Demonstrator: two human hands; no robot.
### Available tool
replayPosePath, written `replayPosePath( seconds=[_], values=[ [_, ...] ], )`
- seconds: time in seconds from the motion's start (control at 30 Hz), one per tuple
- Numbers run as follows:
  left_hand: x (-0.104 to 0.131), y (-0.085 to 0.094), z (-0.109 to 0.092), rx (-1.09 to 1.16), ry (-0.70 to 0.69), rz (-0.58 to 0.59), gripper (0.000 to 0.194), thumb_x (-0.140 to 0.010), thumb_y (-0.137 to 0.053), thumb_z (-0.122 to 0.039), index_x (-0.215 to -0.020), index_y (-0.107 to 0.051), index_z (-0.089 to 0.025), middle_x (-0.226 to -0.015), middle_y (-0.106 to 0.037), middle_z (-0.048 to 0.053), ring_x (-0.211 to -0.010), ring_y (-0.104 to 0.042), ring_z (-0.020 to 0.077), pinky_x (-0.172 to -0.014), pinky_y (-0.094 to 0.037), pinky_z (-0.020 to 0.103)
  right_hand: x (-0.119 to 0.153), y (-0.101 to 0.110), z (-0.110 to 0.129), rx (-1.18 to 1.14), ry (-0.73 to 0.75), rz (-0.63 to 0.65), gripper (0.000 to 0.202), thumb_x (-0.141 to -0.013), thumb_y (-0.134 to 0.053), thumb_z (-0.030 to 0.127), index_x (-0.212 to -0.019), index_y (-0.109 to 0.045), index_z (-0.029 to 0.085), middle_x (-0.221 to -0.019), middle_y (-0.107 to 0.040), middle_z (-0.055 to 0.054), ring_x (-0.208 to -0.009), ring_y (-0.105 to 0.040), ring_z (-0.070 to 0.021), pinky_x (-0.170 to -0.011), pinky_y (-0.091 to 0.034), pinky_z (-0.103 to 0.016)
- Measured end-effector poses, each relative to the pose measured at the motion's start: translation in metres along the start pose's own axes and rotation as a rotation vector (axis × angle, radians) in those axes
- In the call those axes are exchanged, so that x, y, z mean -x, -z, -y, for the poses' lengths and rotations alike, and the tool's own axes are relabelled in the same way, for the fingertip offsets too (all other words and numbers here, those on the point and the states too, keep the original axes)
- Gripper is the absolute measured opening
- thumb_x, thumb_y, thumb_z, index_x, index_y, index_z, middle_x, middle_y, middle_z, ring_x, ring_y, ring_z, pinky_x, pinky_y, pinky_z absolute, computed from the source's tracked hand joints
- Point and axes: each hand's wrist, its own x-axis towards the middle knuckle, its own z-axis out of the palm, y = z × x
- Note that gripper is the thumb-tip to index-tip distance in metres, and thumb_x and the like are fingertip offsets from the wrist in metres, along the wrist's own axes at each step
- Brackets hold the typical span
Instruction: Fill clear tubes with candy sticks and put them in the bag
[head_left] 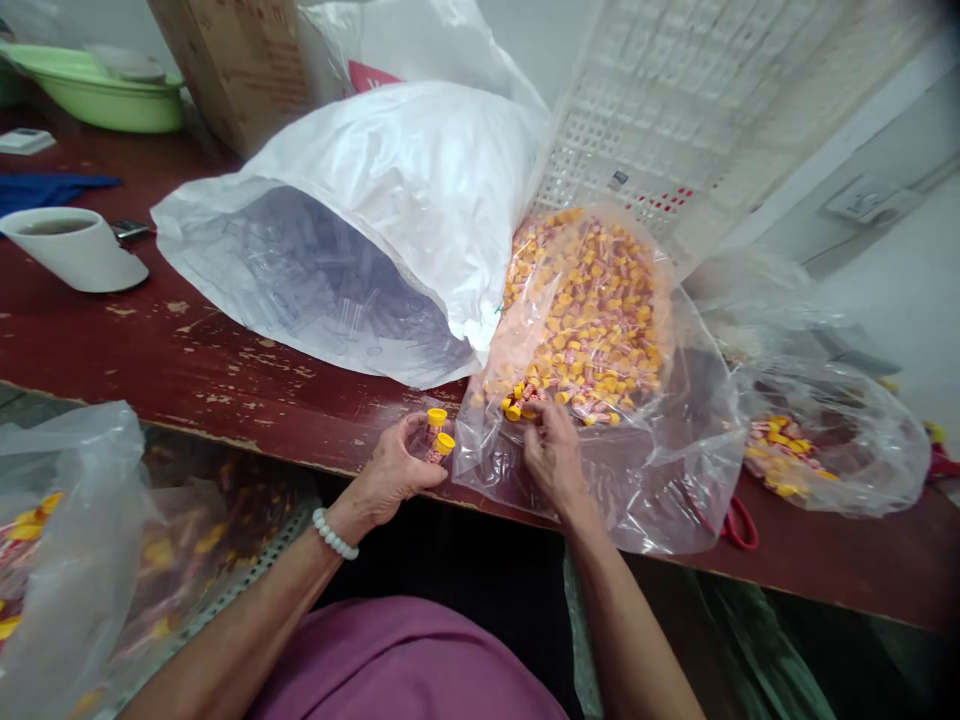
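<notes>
My left hand (391,470) is closed around two small yellow-capped tubes (436,418) with pinkish contents, their caps facing up, near the table's front edge. My right hand (553,450) reaches into the mouth of a clear plastic bag (660,480) and its fingertips touch the yellow-capped tubes (519,402) there. Whether those fingers grip one I cannot tell. The bag is filled with many more such tubes (592,300). To its left lies a large white sack (420,180), its mouth gaping, with clear empty tubes (352,310) inside.
A white cup (79,255) stands at the left on the worn red table (187,340). Red-handled scissors (741,525) and a smaller bag of capped pieces (832,440) lie right. Behind leans a white perforated crate (675,110). More filled bags (75,560) sit low at left.
</notes>
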Motion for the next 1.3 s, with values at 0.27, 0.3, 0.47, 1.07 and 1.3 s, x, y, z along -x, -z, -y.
replayPosePath(
  seconds=[0.27, 0.3, 0.47, 1.07, 1.3],
  values=[
    [0.001, 0.0, -0.001, 0.012, -0.004, 0.028, 0.052, -0.05, -0.066, -0.004, -0.101, -0.057, -0.012, -0.091, -0.063, 0.003, -0.072, -0.058, 0.0116, -0.061, -0.045, 0.02, -0.014, -0.011, -0.043, 0.269, -0.144, 0.049, 0.017, -0.083, -0.056, 0.032, -0.086, -0.065, 0.018, -0.085, -0.058, -0.01, -0.084, -0.054, -0.024, -0.076, -0.044, -0.039],
    [0.0, 0.0, -0.001, 0.004, -0.025, 0.035, 0.051, -0.051, -0.065, -0.004, -0.101, -0.056, -0.012, -0.092, -0.063, 0.004, -0.074, -0.058, 0.0121, -0.063, -0.046, 0.021, -0.011, -0.008, -0.039, 0.258, -0.156, 0.031, 0.018, -0.085, -0.053, 0.03, -0.087, -0.064, 0.017, -0.086, -0.059, -0.01, -0.084, -0.055, -0.0234, -0.077, -0.044, -0.038],
    [-0.003, -0.003, -0.001, -0.14, -0.157, 0.084, 0.049, -0.052, -0.062, -0.002, -0.099, -0.057, -0.011, -0.093, -0.064, 0.005, -0.085, -0.06, 0.0168, -0.075, -0.047, 0.026, 0.011, 0.018, 0.018, -0.155, -0.157, -0.007, 0.026, -0.089, -0.05, 0.032, -0.112, -0.051, 0.019, -0.096, -0.063, -0.006, -0.079, -0.059, -0.0161, -0.068, -0.049, -0.029],
    [0.0, -0.01, 0.006, -0.209, -0.267, 0.173, 0.048, -0.054, -0.069, -0.007, -0.1, -0.056, -0.014, -0.095, -0.065, 0.003, -0.085, -0.06, 0.0167, -0.074, -0.048, 0.025, 0.037, 0.013, 0.083, -0.167, 0.367, 0.098, 0.038, -0.081, -0.041, 0.001, -0.106, -0.059, 0.023, -0.098, -0.059, -0.007, -0.088, -0.051, -0.0193, -0.075, -0.047, -0.037],
    [-0.003, -0.002, 0.007, -0.111, -0.093, 0.027, 0.051, -0.049, -0.063, -0.002, -0.099, -0.056, -0.013, -0.09, -0.064, 0.002, -0.075, -0.061, 0.0138, -0.068, -0.048, 0.023, 0.014, -0.001, 0.035, -0.129, 0.109, 0.032, 0.026, -0.083, -0.045, 0.013, -0.103, -0.06, 0.022, -0.104, -0.055, -0.009, -0.101, -0.053, -0.0209, -0.088, -0.045, -0.039]
  ],
)
